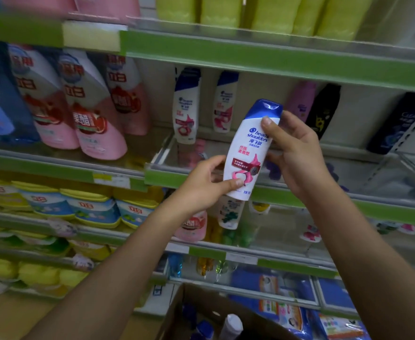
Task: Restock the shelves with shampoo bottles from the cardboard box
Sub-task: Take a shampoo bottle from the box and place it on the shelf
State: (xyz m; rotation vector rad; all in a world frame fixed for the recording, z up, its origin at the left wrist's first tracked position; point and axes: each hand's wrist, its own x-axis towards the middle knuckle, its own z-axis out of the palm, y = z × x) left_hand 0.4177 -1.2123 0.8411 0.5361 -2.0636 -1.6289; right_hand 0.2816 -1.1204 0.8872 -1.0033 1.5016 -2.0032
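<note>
Gripping a shampoo bottle (249, 153) mid-frame, the left hand (206, 185) clasps its base. The right hand (292, 153) pinches its neck, below the blue cap

Overall light: dim, even, with a cool blue-green cast.
Shadows: soft; the deepest lie in the recess behind the two white, blue-capped shampoo bottles (202, 104) on the green-edged shelf (275, 62).
Glare: small highlight on the glossy blue cap of the held white shampoo bottle (248, 153); faint sheen on the clear plastic shelf fronts.
Blur: heavy on the pink refill pouches (88, 106) at left.
Sharpest zone: the held bottle's label.
Distortion: shelf lines bow and tilt towards the edges.
Bottom edge: brown cardboard box (177, 312) soft, dark.
</note>
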